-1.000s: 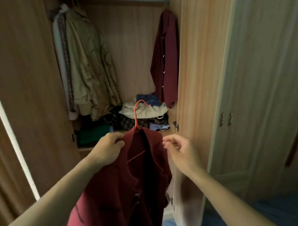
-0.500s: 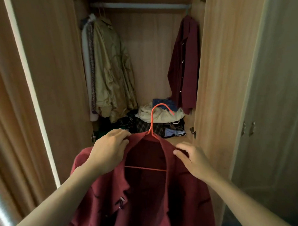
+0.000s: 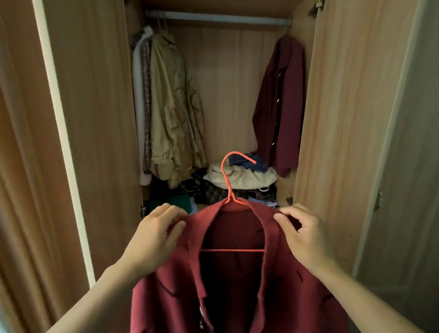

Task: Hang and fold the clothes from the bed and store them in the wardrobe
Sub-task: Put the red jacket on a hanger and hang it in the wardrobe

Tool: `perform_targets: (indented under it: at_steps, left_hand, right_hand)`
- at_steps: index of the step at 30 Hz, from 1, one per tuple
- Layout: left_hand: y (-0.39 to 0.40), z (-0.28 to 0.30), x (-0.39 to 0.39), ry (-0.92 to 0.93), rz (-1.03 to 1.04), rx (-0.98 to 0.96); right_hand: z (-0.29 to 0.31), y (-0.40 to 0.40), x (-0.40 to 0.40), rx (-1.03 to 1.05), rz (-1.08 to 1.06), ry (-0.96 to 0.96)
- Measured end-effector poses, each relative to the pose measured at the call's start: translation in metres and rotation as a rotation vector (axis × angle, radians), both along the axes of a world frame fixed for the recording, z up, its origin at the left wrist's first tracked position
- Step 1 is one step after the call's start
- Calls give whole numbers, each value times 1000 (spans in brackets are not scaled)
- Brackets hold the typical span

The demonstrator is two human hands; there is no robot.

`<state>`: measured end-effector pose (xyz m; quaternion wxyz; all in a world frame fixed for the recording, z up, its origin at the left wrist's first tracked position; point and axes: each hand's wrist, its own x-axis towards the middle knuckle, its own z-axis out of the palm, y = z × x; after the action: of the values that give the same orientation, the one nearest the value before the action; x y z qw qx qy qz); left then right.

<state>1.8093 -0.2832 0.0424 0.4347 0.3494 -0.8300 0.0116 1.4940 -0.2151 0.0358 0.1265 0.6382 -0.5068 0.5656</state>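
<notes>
Both arms reached forward from the lower corners, forearms bare. The left hand (image 3: 155, 234) gripped the left shoulder of a dark red coat (image 3: 232, 285), fingers curled over the fabric beside the collar, thumb toward the lapel. The right hand (image 3: 304, 234) pinched the right shoulder seam, thumb and fingertips closed on the cloth, knuckles bent. The coat hung on an orange hanger (image 3: 230, 188), front open, crossbar visible inside the collar, hook upright and free of the rail. Coat held in front of the open wardrobe (image 3: 230, 91), below the level of the hanging rail (image 3: 215, 17). Inside, at left, a khaki jacket (image 3: 174, 110) hung beside a pale garment (image 3: 138, 107) with patterned trim; at right, a second dark red coat (image 3: 281, 102) hung against the side wall. A heap of unfolded clothes (image 3: 238, 175) lay on the wardrobe floor, cream and blue pieces on top. Wooden doors stood open on both sides; a closed pale door (image 3: 400, 160) at far right.
</notes>
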Motion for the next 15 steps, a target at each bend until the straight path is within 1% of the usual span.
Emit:
perform_targets:
  at_steps: [2,5,7,10,15]
  left_hand:
    - [-8,-2,3,-10,-28,0]
    - [-14,-3,-3,69,-78,-50]
    - [-14,-6,-12,143,-76,-97]
    - [-17,-11,-27,229,-66,-130]
    - [-34,-15,-53,263,-25,-149]
  right_hand:
    - [5,1,2,-12,-18,11]
    - [13,3,3,-3,-33,27]
    - [19,3,0,11,-50,79]
    - [31,-5,-1,-22,-62,176]
    - [36,-33,1,-72,-75,243]
